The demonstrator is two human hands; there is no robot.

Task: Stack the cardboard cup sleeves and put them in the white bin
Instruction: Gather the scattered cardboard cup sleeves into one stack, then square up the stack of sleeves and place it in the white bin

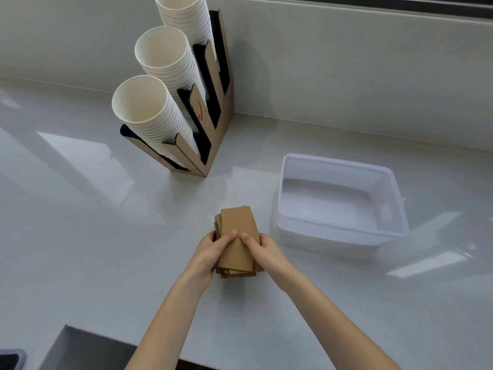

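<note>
A stack of flat brown cardboard cup sleeves point(237, 222) lies on the white counter, its edges slightly uneven. My left hand point(210, 253) grips the stack's left side and my right hand point(264, 252) grips its right side, both thumbs pressed on the top sleeve. The near end of the stack pokes out below my palms. The white bin point(384, 235) stands to the right of the stack, a short gap away, with nothing inside it.
A cardboard cup dispenser point(210, 145) holding three tilted columns of white paper cups point(160, 49) stands at the back left against the wall. The counter's front edge point(88, 333) runs near my forearms. A dark container corner point(12, 360) shows at the bottom left.
</note>
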